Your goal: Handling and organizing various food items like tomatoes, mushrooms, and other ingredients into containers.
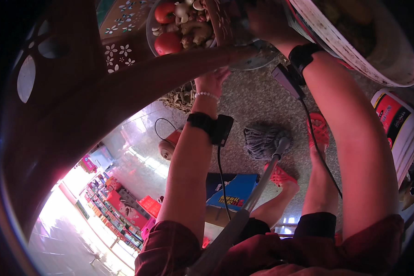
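Floor point(255, 101) below, basket point(219, 20) nr L hand point(213, 81)

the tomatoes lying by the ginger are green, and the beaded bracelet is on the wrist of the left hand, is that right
Not quite: the tomatoes are red, not green, as the head view shows. They do lie by the ginger, and the beaded bracelet is on the wrist of the left hand.
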A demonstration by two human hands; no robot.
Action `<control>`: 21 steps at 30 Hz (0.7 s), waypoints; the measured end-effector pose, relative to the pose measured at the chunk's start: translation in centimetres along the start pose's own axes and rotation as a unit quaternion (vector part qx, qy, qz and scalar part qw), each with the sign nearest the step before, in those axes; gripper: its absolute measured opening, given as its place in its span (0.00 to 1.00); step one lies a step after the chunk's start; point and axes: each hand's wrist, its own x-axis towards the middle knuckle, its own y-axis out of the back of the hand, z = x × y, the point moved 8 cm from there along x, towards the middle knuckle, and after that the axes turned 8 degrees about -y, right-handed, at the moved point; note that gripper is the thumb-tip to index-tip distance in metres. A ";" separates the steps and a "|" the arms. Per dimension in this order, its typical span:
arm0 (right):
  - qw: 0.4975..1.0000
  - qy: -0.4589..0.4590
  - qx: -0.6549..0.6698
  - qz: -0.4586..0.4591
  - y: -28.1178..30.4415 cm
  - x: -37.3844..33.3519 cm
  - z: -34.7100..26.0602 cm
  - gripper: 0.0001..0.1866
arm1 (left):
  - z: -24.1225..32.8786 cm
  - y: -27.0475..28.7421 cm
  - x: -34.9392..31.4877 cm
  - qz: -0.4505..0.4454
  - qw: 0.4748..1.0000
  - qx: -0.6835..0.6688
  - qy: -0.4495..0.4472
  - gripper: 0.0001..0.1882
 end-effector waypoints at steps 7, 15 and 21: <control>0.998 -0.035 0.044 -0.035 -0.8 0.7 0.0 0.16 | 0.3 1.4 1.4 0.075 0.996 -0.020 -0.033 0.17; 0.975 -0.181 -0.032 -0.128 -0.5 -1.5 2.0 0.20 | 0.4 0.6 1.2 0.065 0.996 -0.037 -0.042 0.16; 0.964 -0.219 -0.038 -0.147 -1.5 -0.1 1.9 0.23 | -0.8 1.9 2.2 0.037 0.993 -0.096 -0.066 0.17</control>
